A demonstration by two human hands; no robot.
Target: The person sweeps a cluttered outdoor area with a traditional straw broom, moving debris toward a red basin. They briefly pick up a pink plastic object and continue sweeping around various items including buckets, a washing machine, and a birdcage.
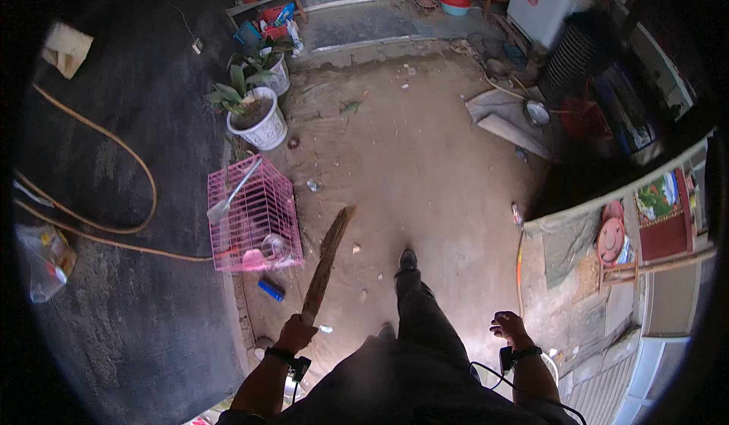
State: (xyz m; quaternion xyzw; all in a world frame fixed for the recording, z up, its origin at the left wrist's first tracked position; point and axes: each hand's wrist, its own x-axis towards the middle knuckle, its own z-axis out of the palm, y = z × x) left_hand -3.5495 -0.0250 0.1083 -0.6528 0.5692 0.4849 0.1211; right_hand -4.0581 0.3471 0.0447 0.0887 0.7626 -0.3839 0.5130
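Dusty dirt yard floor [425, 159], one pink wire cage [254, 216], two white potted plants [258, 118], left hand [296, 334] gripping one broom [328, 262], right hand [510, 328] loose, empty

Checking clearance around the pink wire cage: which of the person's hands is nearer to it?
Left. The left hand, gripping a broom, is just below the pink wire cage; the right hand hangs empty, far off to its right.
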